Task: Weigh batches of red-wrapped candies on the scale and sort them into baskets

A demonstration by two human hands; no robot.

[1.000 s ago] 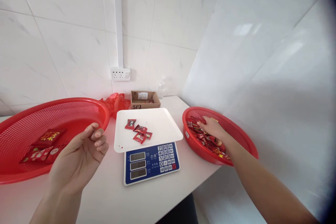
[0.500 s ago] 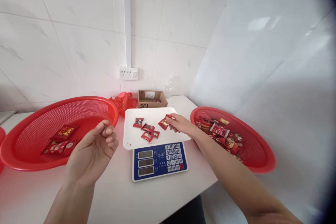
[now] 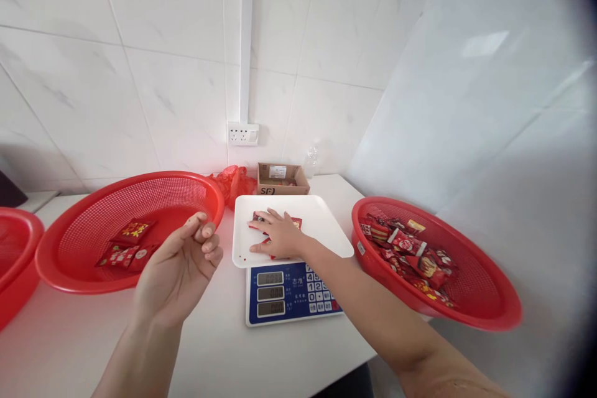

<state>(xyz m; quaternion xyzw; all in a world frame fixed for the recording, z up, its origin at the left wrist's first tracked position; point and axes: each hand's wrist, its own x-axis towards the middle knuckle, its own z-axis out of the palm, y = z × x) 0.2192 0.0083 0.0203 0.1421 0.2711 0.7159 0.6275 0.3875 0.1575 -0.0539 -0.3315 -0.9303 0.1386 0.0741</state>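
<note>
My right hand [image 3: 280,235] is over the white weighing tray [image 3: 321,224] of a scale, palm down with fingers spread. Small red snack packets [image 3: 297,222] lie beneath it, mostly hidden by the hand and fingers. Below the tray, the scale's blue panel [image 3: 298,293] shows three displays and a keypad, partly covered by my right forearm. My left hand [image 3: 186,267] hovers in front of the left red basket [image 3: 65,261], palm turned up and fingers loosely curled, with nothing visible in it.
Several red packets [image 3: 135,230] lie in the left basket. A right-hand red basket [image 3: 494,298] holds a heap of wrapped snacks [image 3: 410,255]. Behind the scale are a cardboard box [image 3: 283,188], red plastic bags [image 3: 236,185] and a clear bottle [image 3: 310,161]. Another red basket [image 3: 18,273] shows at far left.
My right hand has let go of the red-and-gold packet on the tray and moved left over the packets, fingers now spread. My left hand keeps its pose. The view has turned slightly left.
</note>
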